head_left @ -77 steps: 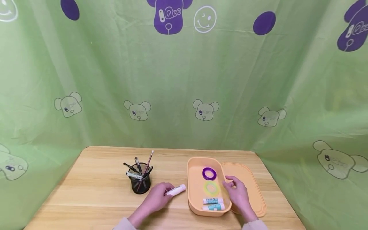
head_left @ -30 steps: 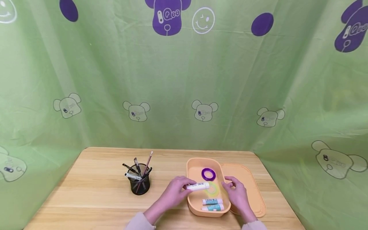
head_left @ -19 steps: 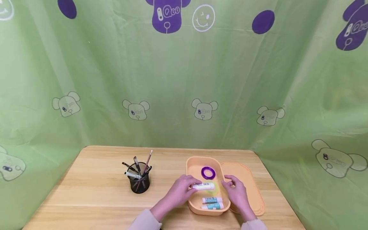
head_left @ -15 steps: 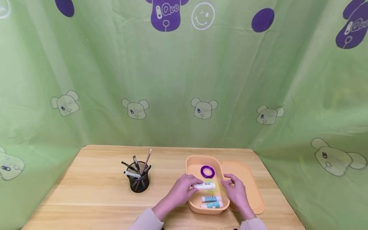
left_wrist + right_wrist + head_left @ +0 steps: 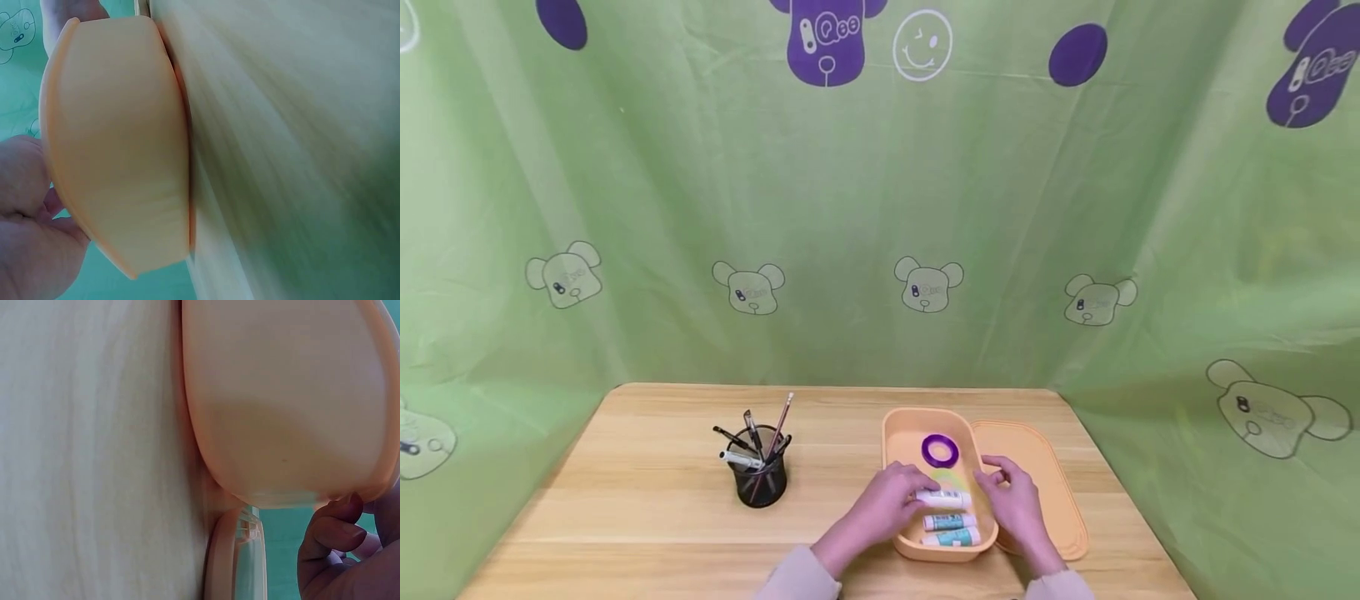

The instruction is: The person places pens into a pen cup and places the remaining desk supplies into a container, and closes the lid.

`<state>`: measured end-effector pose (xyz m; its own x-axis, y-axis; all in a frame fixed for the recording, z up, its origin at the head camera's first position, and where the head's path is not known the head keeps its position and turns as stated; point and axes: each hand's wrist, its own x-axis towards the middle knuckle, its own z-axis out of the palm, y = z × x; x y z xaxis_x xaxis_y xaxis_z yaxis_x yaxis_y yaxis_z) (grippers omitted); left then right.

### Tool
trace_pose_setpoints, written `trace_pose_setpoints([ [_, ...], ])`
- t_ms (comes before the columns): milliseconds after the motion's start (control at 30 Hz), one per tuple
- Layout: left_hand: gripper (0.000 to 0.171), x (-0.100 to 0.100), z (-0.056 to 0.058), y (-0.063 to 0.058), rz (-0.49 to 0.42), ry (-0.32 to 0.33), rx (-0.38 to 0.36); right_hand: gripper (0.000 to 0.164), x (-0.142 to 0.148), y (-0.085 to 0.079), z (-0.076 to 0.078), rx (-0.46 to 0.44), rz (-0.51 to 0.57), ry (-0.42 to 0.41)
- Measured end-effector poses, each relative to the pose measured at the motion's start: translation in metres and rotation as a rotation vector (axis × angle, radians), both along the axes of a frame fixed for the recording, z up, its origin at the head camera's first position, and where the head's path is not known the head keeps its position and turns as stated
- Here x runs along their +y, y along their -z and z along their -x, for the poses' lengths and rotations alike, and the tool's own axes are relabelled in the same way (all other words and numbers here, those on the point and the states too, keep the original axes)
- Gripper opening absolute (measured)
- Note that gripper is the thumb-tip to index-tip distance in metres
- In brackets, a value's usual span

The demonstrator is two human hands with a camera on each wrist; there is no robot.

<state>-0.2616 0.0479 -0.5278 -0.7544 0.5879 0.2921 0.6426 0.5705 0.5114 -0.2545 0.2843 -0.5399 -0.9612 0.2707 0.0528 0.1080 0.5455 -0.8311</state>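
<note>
My left hand (image 5: 891, 500) pinches a white glue stick (image 5: 946, 499) by its left end, low inside the peach box (image 5: 898, 433). Whether the stick touches the floor of the box, I cannot tell. Just in front of it lie two teal-labelled glue sticks (image 5: 950, 522). Behind it are a purple tape roll (image 5: 940, 451) and a yellow one (image 5: 951, 479), the latter partly covered. My right hand (image 5: 1015, 500) holds the right rim of the box; in the right wrist view its curled fingers (image 5: 337, 534) meet the outer wall. The left wrist view shows mostly the box's outer side (image 5: 119, 144).
A peach lid (image 5: 1052, 483) lies flat on the table, right of the box and partly beneath its edge. To the left stands a black mesh pen holder (image 5: 762, 483) with several pens and a pencil. A green curtain (image 5: 842, 183) hangs behind the wooden table (image 5: 647, 500).
The left hand has carried the white glue stick from the table rightward over the box rim, then lowered it toward the two others. The right hand has stayed at the rim.
</note>
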Motion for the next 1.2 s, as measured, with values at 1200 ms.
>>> trace_pose_setpoints([
  [1200, 0.027, 0.012, 0.004, -0.002, 0.177, 0.022, 0.017, 0.039, -0.002, -0.004, 0.0, -0.014, -0.012, -0.004],
])
